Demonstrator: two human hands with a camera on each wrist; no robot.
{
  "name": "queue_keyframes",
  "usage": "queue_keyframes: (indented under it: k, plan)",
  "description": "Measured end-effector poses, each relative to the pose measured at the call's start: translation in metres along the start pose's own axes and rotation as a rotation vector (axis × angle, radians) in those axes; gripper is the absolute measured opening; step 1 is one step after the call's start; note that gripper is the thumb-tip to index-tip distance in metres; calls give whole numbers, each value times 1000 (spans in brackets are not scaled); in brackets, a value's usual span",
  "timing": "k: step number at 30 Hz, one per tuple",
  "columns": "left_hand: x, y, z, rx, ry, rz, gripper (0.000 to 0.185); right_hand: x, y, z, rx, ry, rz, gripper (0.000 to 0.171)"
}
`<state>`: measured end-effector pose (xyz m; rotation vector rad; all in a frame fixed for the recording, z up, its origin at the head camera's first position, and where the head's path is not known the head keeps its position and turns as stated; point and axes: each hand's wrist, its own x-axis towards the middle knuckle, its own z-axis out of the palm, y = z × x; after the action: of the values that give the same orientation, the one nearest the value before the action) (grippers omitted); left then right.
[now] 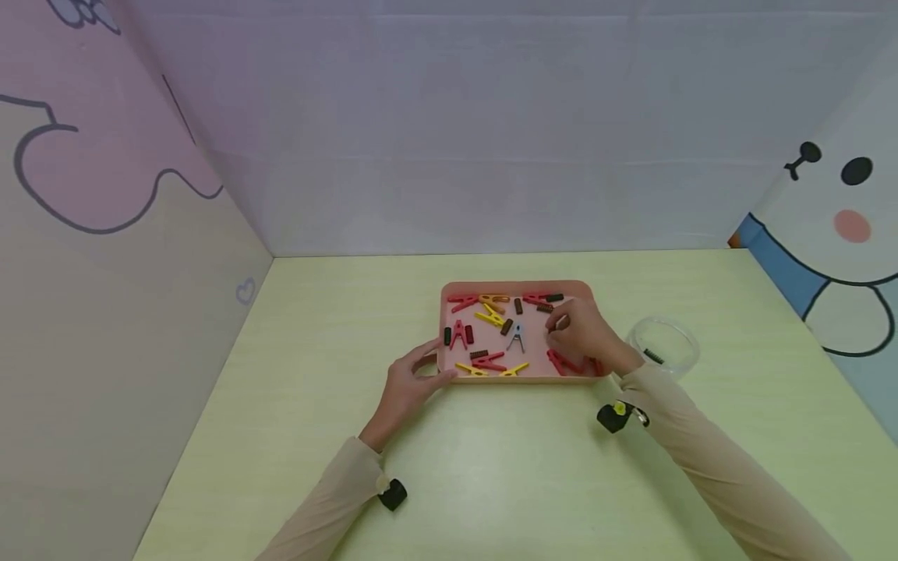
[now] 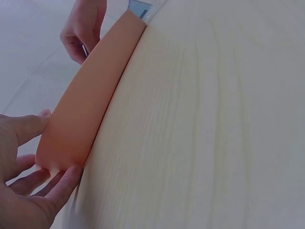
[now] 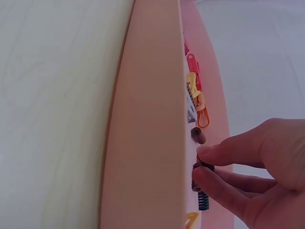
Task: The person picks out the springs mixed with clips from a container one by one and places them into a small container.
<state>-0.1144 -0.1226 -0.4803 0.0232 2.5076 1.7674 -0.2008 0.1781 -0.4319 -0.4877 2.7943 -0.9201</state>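
Observation:
A shallow pink tray [image 1: 526,380] lies on the table with small clips and coil springs spread over its floor. At its front left corner my left hand [image 1: 410,386] grips the wall, thumb and fingers on either side of the corner. My right hand [image 1: 585,335] is over the right part of the tray. Between its thumb and index finger it pinches a dark coil spring [image 3: 206,165]. Red clips [image 1: 459,333], yellow clips [image 1: 491,316] and a grey clip [image 1: 517,336] lie in the tray. A brown spring [image 1: 518,305] lies near its back.
To the right of the tray stands a clear round container [image 1: 691,351], with a dark spring [image 1: 653,356] showing in it. Behind the pale wooden table [image 1: 337,312] rises a white wall [image 1: 491,156]. Printed panels stand at both sides.

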Motion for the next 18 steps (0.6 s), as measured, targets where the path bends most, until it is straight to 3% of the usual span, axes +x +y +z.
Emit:
queue_keyframes:
  k: [8,18]
  plan:
    - [0,-1,0,13,3,0,61,-7,-5,-6,1,37,-75,7]
    - [1,-2,1,8,2,-4,61,-14,-16,-16,-26,46,-63,8]
